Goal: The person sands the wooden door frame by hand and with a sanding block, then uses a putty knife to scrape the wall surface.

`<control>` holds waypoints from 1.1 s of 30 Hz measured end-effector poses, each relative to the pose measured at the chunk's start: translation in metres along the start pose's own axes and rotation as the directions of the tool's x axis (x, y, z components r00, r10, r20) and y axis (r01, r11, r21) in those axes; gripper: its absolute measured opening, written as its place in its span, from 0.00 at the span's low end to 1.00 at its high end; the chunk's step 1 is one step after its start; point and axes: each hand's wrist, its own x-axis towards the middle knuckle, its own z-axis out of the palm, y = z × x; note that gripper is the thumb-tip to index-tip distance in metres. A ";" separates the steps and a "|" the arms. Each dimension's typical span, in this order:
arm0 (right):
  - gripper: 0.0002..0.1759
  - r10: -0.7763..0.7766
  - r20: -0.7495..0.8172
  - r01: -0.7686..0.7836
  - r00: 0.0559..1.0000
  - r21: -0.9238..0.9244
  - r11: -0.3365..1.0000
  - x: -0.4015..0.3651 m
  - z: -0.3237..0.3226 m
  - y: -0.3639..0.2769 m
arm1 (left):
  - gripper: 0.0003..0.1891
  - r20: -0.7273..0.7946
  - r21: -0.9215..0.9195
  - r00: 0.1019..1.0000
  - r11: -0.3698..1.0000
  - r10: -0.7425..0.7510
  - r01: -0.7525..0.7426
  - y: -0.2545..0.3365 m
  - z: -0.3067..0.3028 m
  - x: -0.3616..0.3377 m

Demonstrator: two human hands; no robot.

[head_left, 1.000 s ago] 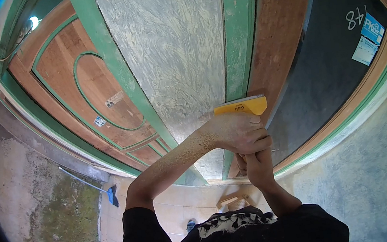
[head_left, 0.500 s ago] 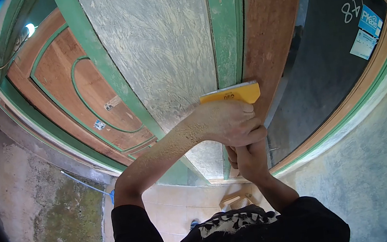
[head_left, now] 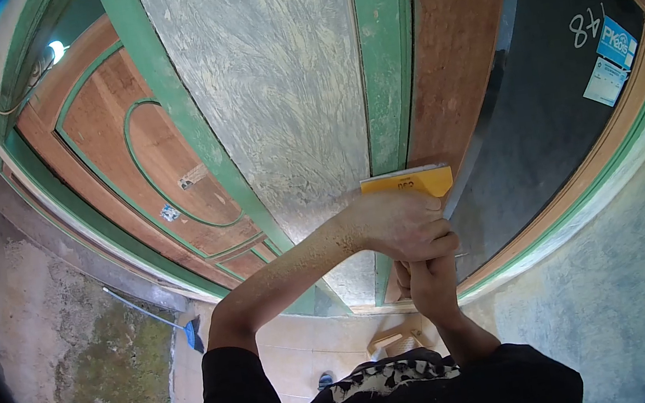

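One yellow scraper [head_left: 407, 184] is gripped by two closed hands, left hand [head_left: 398, 224] uppermost and right hand [head_left: 432, 283] touching below it, its blade against one green door moulding [head_left: 383, 73] beside one brown panel [head_left: 457, 48].

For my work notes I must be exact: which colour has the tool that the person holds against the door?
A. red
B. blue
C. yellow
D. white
C: the scraper gripped by the left hand, with the right hand clasped just below it, is yellow against the green strip of the door.
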 end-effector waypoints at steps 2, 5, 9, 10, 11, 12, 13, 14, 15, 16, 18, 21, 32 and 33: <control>0.08 0.322 0.139 -0.337 0.937 0.103 0.936 0.009 -0.007 -0.029 | 0.14 -0.019 0.008 1.000 1.000 0.003 -0.003 0.002 0.002 0.002; 0.09 0.228 0.151 -0.256 0.962 0.197 0.946 0.006 -0.006 -0.017 | 0.14 0.004 0.053 0.999 0.998 -0.047 0.047 0.003 0.002 0.004; 0.12 0.305 0.078 -0.314 0.949 0.225 0.922 0.004 -0.004 -0.027 | 0.16 0.084 0.010 0.996 1.000 0.003 -0.004 0.001 0.001 0.005; 0.12 0.321 0.097 -0.335 0.942 0.244 0.910 0.006 -0.005 -0.031 | 0.16 0.106 0.018 0.994 1.000 0.002 -0.003 0.000 0.000 0.007; 0.12 0.333 0.118 -0.353 0.935 0.264 0.897 0.008 -0.006 -0.034 | 0.16 0.106 0.021 0.994 1.000 0.004 -0.006 -0.001 0.001 0.007; 0.12 0.337 0.118 -0.356 0.934 0.264 0.896 0.005 -0.007 -0.030 | 0.16 0.083 0.020 0.997 1.000 -0.001 -0.001 0.001 0.001 0.007; 0.09 0.267 0.126 -0.291 0.955 0.246 0.924 0.001 -0.005 -0.022 | 0.15 0.062 0.022 0.998 1.000 -0.008 0.006 0.002 0.001 0.006; 0.08 0.195 0.135 -0.222 0.971 0.231 0.947 0.000 -0.003 -0.013 | 0.15 0.064 0.022 0.998 1.000 -0.008 0.007 0.003 0.001 0.006; 0.08 0.195 0.133 -0.223 0.972 0.236 0.946 0.001 0.001 0.000 | 0.14 0.088 0.009 0.996 1.000 -0.010 0.009 0.003 -0.002 0.006; 0.08 0.016 0.037 -0.023 0.999 0.192 0.981 0.007 0.007 0.009 | 0.14 0.112 -0.003 0.994 1.000 -0.007 0.008 0.003 -0.006 0.008; 0.08 -0.172 -0.055 0.177 0.984 0.122 0.977 0.017 0.004 0.004 | 0.14 0.135 0.078 0.991 0.997 -0.011 0.001 -0.010 -0.019 0.008; 0.07 0.175 0.194 -0.212 0.965 0.188 0.959 0.027 0.003 -0.038 | 0.14 0.119 0.130 0.992 0.991 -0.033 0.017 -0.016 -0.025 0.008; 0.07 0.237 0.189 -0.295 0.953 0.395 0.870 0.009 -0.001 -0.036 | 0.14 0.152 0.036 0.988 0.999 -0.018 0.012 -0.009 -0.023 0.012; 0.07 0.234 0.188 -0.292 0.954 0.397 0.870 0.014 0.001 -0.038 | 0.14 0.177 0.061 0.984 0.998 0.012 -0.024 -0.012 -0.031 0.017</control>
